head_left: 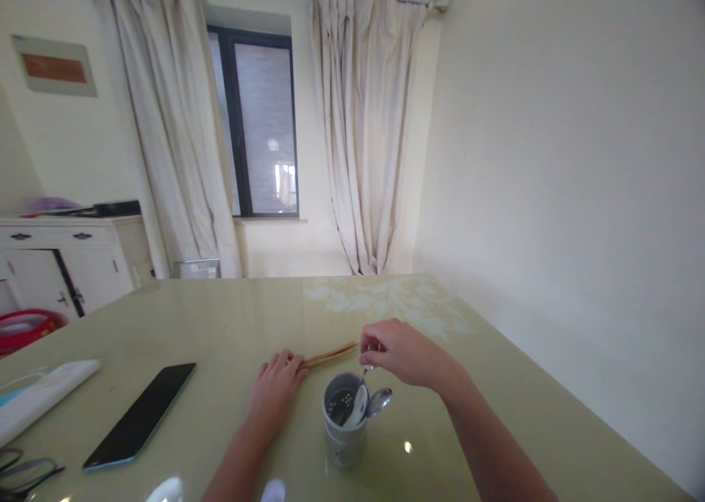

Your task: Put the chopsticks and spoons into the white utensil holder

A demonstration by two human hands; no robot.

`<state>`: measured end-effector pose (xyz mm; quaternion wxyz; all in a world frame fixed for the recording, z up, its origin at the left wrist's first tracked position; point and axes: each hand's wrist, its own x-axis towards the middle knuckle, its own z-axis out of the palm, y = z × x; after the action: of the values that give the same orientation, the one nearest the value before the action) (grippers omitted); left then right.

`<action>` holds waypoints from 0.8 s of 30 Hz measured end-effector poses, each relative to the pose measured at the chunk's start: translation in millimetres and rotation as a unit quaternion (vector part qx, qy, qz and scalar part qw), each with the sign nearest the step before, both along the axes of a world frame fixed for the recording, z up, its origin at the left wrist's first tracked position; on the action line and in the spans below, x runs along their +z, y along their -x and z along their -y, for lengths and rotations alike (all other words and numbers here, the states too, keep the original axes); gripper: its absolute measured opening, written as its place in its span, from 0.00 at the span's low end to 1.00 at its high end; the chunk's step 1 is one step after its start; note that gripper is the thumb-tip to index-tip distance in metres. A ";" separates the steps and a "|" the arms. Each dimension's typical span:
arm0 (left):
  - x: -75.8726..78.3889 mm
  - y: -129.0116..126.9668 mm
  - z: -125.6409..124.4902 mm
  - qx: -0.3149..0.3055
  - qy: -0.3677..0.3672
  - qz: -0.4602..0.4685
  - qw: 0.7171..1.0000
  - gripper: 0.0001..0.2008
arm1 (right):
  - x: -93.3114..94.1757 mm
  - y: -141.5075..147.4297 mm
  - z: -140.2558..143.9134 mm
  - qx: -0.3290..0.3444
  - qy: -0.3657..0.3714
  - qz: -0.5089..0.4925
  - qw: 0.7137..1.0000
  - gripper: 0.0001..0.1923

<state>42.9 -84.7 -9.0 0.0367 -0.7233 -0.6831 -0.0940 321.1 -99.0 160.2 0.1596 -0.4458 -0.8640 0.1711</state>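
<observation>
A grey cylindrical utensil holder [345, 443] with holes in its bottom stands upright on the table in front of me. A white ceramic spoon [359, 405] and a metal spoon [380, 401] lean out over its right rim. Above the rim, my right hand [393, 348] is closed in a pinch on a thin shiny metal utensil, perhaps a spoon; its upper part is hidden by my fingers. To the left of the holder, my left hand [277, 383] rests on the table with its fingers closed over the near end of a bundle of wooden chopsticks [330, 355], which lies flat behind the holder.
On the left of the glossy table [220, 318] lie a dark tablet or phone [142, 414], a white power strip-like bar [49, 395] and a pair of glasses [30, 476]. A wall [573, 194] runs along the right edge. Behind are curtains [369, 120] and a white cabinet [93, 260].
</observation>
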 end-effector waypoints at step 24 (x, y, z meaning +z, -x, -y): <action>-13.7 -11.1 -2.1 -0.005 0.036 0.048 0.998 0.26 | 16.2 -15.6 -12.0 -0.124 -0.152 -0.326 0.925 0.14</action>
<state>54.1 -82.6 -22.6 -0.0227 -0.7220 -0.6836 -0.1041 336.7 -87.0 176.4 0.5185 -0.4392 -0.7177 0.1525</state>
